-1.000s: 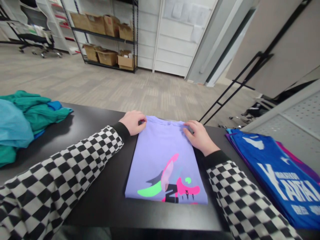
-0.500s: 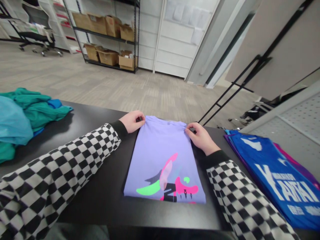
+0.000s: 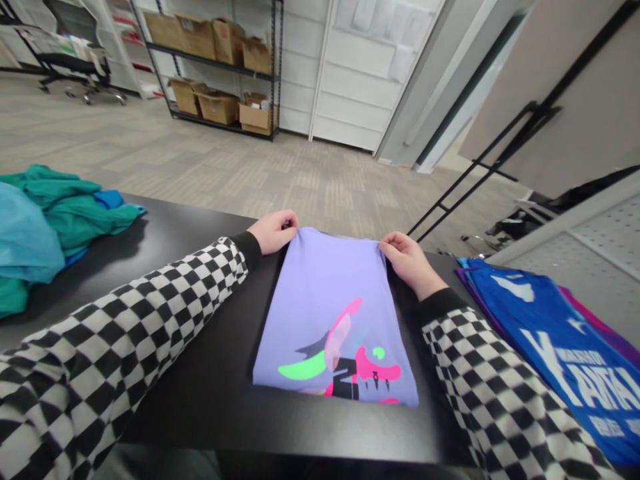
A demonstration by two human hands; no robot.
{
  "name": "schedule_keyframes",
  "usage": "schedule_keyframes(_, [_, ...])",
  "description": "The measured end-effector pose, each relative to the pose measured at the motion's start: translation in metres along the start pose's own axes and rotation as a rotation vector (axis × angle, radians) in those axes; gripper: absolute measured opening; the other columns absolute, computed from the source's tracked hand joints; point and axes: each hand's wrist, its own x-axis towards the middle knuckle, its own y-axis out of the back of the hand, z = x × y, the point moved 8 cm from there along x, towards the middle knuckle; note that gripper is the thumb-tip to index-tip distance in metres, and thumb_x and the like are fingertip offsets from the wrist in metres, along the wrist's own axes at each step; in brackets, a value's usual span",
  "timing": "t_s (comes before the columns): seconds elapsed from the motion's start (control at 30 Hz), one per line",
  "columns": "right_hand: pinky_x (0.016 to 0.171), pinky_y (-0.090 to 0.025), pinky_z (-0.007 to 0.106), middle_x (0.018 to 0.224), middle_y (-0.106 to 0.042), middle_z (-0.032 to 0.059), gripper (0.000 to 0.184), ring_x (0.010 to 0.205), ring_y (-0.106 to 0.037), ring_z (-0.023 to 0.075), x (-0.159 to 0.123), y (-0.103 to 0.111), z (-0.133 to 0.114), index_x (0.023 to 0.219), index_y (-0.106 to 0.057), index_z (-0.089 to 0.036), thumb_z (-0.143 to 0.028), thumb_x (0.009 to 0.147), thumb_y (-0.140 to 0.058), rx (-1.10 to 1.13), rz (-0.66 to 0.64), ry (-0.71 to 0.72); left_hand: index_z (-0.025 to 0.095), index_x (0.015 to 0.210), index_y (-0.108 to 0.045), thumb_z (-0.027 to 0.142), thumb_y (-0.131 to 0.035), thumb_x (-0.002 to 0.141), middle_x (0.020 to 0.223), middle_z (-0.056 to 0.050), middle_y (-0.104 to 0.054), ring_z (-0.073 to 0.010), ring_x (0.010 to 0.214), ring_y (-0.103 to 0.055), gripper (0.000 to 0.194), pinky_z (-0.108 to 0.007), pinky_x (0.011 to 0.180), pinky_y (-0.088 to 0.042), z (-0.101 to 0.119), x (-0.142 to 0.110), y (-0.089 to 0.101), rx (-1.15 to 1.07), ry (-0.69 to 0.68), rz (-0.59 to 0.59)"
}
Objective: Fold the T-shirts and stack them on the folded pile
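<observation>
the lavender shirt (image 3: 335,300) is in the middle of the black table (image 3: 200,373), folded to a long shape, with its printed end toward the person. on this end there is a print (image 3: 345,367) in green, pink and black. the left hand (image 3: 275,231) pinches the far left corner of the shirt between thumb and fingers. the right hand (image 3: 410,263) pinches the far right corner in the same manner. both arms wear checkered sleeves (image 3: 145,313) with black cuffs. to the left, on the table, is a loose heap of green and blue clothes (image 3: 75,210). to the right there are flat blue garments (image 3: 565,340) with white letters. beyond the table, a black shelf (image 3: 215,63) on the carpet floor (image 3: 225,163) carries cardboard boxes (image 3: 217,107).
</observation>
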Motion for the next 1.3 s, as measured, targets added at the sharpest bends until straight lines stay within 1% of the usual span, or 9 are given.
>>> schedule_keyframes(0.1, [0.057, -0.041, 0.028, 0.068, -0.062, -0.0039, 0.031, 0.061, -0.055, 0.0154, 0.007, 0.001, 0.006, 0.086, -0.063, -0.025, -0.049, 0.077, -0.081, -0.031, 0.012, -0.031, 0.023, 0.081, -0.064, 0.029, -0.063, 0.083, 0.077, 0.0, -0.067, -0.0207, 0.076, -0.064, 0.005, -0.035, 0.074, -0.05, -0.004, 0.007, 0.0, -0.003, 0.095, -0.014])
schedule_keyframes(0.3, [0.064, -0.047, 0.031, 0.08, -0.072, 0.0008, 0.024, 0.073, -0.064, 0.0198, 0.008, -0.002, 0.011, 0.093, -0.067, -0.026, -0.047, 0.084, -0.074, -0.228, 0.053, -0.014, 0.022, 0.086, -0.07, 0.024, -0.068, 0.078, 0.073, 0.001, -0.069, -0.021, 0.07, -0.064, 0.008, -0.034, 0.068, -0.047, -0.007, 0.017, -0.007, 0.041, 0.229, -0.045])
schedule_keyframes(0.43, [0.067, -0.05, 0.034, 0.085, -0.076, 0.0027, 0.022, 0.076, -0.068, 0.0224, 0.008, 0.0, 0.014, 0.097, -0.067, -0.026, -0.047, 0.09, -0.069, -0.305, 0.075, -0.021, 0.022, 0.109, -0.078, 0.023, -0.061, 0.086, 0.075, 0.0, -0.069, -0.0215, 0.073, -0.064, 0.029, -0.034, 0.072, -0.05, -0.008, 0.019, -0.012, 0.006, 0.188, -0.033])
schedule_keyframes(0.67, [0.072, -0.05, 0.037, 0.086, -0.076, 0.0032, 0.017, 0.078, -0.068, 0.024, 0.013, 0.0, 0.009, 0.098, -0.065, -0.026, -0.043, 0.095, -0.063, -0.447, 0.112, -0.024, 0.021, 0.128, -0.077, 0.027, -0.055, 0.098, 0.089, -0.004, -0.074, -0.0238, 0.084, -0.069, 0.038, -0.037, 0.085, -0.056, -0.004, 0.02, -0.011, 0.109, 0.036, 0.059])
schedule_keyframes(0.9, [0.086, -0.056, 0.042, 0.092, -0.078, 0.0076, 0.011, 0.086, -0.069, 0.0268, 0.012, 0.0, -0.008, 0.089, -0.07, -0.025, -0.034, 0.092, -0.064, -0.554, 0.193, 0.034, 0.022, 0.126, -0.08, 0.032, -0.061, 0.098, 0.108, -0.008, -0.082, -0.0285, 0.1, -0.073, 0.035, -0.043, 0.1, -0.057, -0.007, 0.023, -0.005, 0.212, 0.008, 0.145])
schedule_keyframes(1.03, [0.086, -0.057, 0.042, 0.086, -0.078, 0.0072, 0.011, 0.085, -0.069, 0.0276, 0.011, -0.001, -0.006, 0.084, -0.073, -0.025, -0.032, 0.09, -0.066, -0.617, 0.178, 0.026, 0.024, 0.109, -0.083, 0.034, -0.071, 0.091, 0.108, -0.01, -0.082, -0.033, 0.106, -0.071, 0.024, -0.051, 0.109, -0.053, -0.013, 0.026, -0.007, 0.322, 0.096, 0.142])
schedule_keyframes(1.13, [0.086, -0.057, 0.042, 0.087, -0.079, 0.0077, 0.012, 0.085, -0.07, 0.0278, 0.013, 0.001, 0.001, 0.085, -0.076, -0.025, -0.031, 0.089, -0.067, -0.634, 0.174, -0.019, 0.025, 0.095, -0.082, 0.035, -0.077, 0.083, 0.101, -0.009, -0.081, -0.0342, 0.103, -0.07, 0.016, -0.053, 0.106, -0.054, -0.026, 0.028, -0.006, 0.301, 0.223, 0.161])
schedule_keyframes(1.23, [0.091, -0.058, 0.044, 0.095, -0.081, 0.0107, 0.015, 0.091, -0.071, 0.0298, 0.013, 0.001, 0.002, 0.09, -0.078, -0.024, -0.031, 0.092, -0.065, -0.657, 0.177, -0.043, 0.025, 0.102, -0.082, 0.032, -0.076, 0.083, 0.103, -0.01, -0.082, -0.0352, 0.104, -0.071, 0.021, -0.053, 0.103, -0.055, -0.029, 0.026, -0.005, 0.256, 0.302, 0.163])
schedule_keyframes(1.3, [0.095, -0.058, 0.048, 0.104, -0.082, 0.0148, 0.022, 0.099, -0.073, 0.0334, 0.009, 0.0, -0.004, 0.097, -0.08, -0.022, -0.033, 0.098, -0.06, -0.689, 0.188, -0.038, 0.023, 0.116, -0.081, 0.031, -0.069, 0.089, 0.12, -0.013, -0.081, -0.0384, 0.116, -0.07, 0.03, -0.057, 0.108, -0.053, -0.013, 0.021, -0.002, 0.315, 0.24, 0.176])
